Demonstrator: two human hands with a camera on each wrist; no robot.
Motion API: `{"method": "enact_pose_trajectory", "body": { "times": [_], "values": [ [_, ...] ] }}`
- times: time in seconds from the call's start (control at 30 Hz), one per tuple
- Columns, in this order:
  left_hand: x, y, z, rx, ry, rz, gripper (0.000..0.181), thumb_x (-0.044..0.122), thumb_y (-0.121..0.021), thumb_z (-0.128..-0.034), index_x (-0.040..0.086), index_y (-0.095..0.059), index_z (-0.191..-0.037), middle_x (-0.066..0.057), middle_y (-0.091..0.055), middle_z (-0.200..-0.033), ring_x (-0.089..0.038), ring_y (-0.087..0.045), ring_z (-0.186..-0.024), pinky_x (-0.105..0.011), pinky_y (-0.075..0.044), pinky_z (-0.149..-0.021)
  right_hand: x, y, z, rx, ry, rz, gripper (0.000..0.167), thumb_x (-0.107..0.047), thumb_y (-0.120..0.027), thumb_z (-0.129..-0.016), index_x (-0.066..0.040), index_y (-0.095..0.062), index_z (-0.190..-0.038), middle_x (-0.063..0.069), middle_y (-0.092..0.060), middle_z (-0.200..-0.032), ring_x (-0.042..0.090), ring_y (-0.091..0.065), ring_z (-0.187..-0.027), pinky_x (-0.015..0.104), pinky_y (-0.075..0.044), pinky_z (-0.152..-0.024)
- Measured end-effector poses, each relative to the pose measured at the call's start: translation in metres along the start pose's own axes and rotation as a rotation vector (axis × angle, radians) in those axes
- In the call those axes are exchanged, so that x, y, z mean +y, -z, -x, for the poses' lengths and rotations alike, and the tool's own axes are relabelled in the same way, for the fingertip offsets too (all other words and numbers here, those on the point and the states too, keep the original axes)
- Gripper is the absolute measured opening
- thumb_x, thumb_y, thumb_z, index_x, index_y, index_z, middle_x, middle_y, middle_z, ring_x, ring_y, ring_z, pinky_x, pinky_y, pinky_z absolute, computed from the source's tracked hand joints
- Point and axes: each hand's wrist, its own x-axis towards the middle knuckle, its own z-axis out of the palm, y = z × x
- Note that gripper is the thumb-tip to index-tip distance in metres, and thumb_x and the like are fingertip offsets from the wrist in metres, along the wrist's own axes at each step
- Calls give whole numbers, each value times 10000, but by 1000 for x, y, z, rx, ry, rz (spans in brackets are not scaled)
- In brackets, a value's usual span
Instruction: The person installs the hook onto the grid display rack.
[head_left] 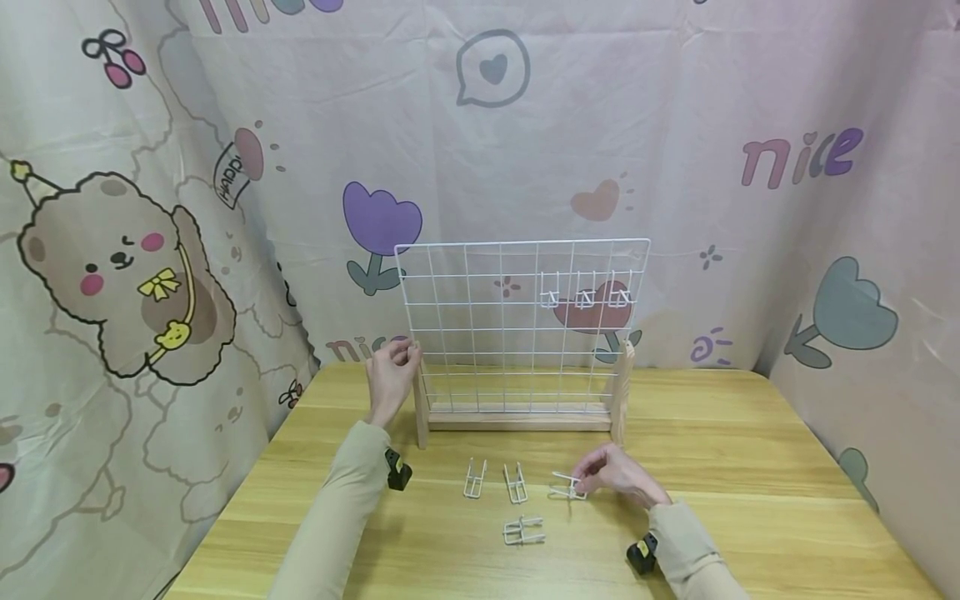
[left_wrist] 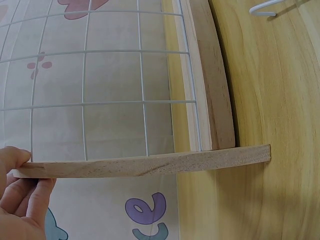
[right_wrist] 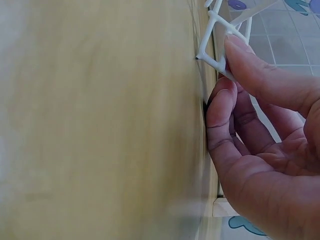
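At the left side of a white wire grid rack [head_left: 517, 329], my left hand [head_left: 390, 379] grips the upper end of the wooden side post [left_wrist: 140, 165], thumb on one face and fingers on the other. My right hand [head_left: 618, 475] pinches a white wire hook [right_wrist: 206, 36] between thumb and fingers, low over the table in front of the rack. Three similar hooks lie on the table: one hook [head_left: 474, 482] at left, a second hook [head_left: 516, 485] beside it, and a third hook [head_left: 522, 532] nearer me. Three hooks [head_left: 585, 298] hang in a row at the grid's upper right.
The rack stands on a wooden base bar [head_left: 517, 423] with a right side post [head_left: 621, 392]. Beneath everything is a wood-grain table [head_left: 720, 467]. A patterned curtain [head_left: 690, 92] hangs behind and on both sides. A black wrist camera [head_left: 397, 469] sits at the left wrist.
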Motion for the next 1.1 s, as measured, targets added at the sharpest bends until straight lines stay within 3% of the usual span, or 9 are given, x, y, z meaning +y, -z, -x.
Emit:
{"method": "enact_pose_trajectory", "body": {
  "times": [0.47, 0.73, 1.1],
  "values": [
    [0, 1, 0, -14, 8, 6, 313, 154, -658, -967, -25, -691, -1221, -222, -740, -1109, -341, -740, -1027, -476, -604, -854, 0, -1, 1, 12, -3, -10, 231, 7, -789, -761, 107, -728, -960, 78, -760, -826, 144, -646, -756, 292, -532, -731],
    [0, 2, 0, -18, 31, 9, 309, 162, -656, -971, -17, -692, -1220, -219, -737, -1122, -346, -731, -1049, -488, -592, -887, -5, 0, 2, -4, 30, -15, 221, 8, -774, -780, 117, -710, -962, 170, -750, -858, 152, -644, -754, 313, -522, -747],
    [0, 1, 0, -8, 13, -6, 307, 155, -656, -966, -25, -697, -1211, -216, -742, -1101, -342, -740, -1024, -487, -598, -863, -7, -1, 4, -26, 41, -27, 224, 14, -767, -785, 134, -704, -963, 218, -751, -876, 139, -652, -748, 286, -535, -719]
  ]
}}
